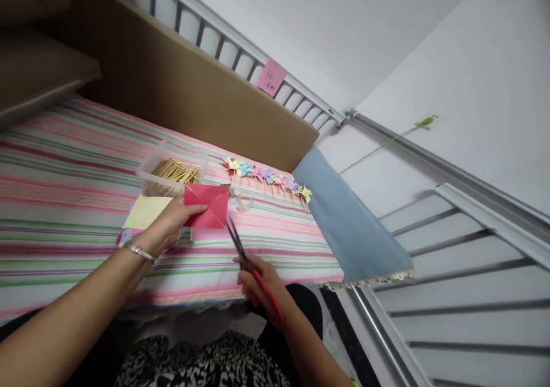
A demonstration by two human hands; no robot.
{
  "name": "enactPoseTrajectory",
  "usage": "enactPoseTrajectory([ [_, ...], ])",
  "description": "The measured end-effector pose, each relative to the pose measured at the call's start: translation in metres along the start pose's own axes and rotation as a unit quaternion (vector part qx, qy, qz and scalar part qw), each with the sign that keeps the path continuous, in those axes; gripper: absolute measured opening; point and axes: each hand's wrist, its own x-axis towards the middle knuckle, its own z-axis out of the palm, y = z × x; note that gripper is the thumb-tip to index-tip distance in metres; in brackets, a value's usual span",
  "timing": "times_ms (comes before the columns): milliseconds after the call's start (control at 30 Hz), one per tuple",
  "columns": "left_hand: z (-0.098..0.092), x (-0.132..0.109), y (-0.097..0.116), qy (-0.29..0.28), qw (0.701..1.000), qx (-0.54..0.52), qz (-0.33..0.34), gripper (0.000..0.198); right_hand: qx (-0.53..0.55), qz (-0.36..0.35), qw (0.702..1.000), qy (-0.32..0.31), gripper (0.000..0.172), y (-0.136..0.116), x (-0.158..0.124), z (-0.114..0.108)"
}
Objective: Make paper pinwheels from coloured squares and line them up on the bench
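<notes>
One yellow sheet [146, 211] is lying beside my left hand [171, 221], which is pinching a creased red square [210, 206] over the striped cloth [283, 243], while scissors [242, 254] are pointing up near its corner, my right hand [263, 275] grasping their handles.

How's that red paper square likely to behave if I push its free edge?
The red paper square probably bends easily, looking thin. It may fold first along its faint diagonal lines. With the left hand pinching one side, the free side could droop.

A diagonally creased red paper square [212, 204] is held beside dark-bladed, red-handled scissors [241, 254] angled toward it.
</notes>
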Motion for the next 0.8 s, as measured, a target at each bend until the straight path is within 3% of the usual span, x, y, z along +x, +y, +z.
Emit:
enactPoseTrajectory([
  [167,0.005,-0.007,0.005,-0.047,0.998,0.019,-0.034,0.036,-0.016,0.015,1.000,-0.013,0.034,-0.013,-0.006,0.007],
  [333,0.003,-0.007,0.002,-0.073,0.996,0.017,-0.047,0.031,-0.007,0.036,0.999,-0.029,0.038,-0.010,-0.002,0.005],
  [567,0.006,-0.011,0.008,-0.078,0.996,0.014,-0.045,0.030,-0.012,0.049,0.996,-0.073,0.036,-0.013,-0.003,0.002],
  [800,0.005,-0.013,0.008,-0.075,0.996,0.024,-0.043,0.028,-0.030,0.068,0.995,-0.060,0.030,-0.013,-0.003,0.005],
])
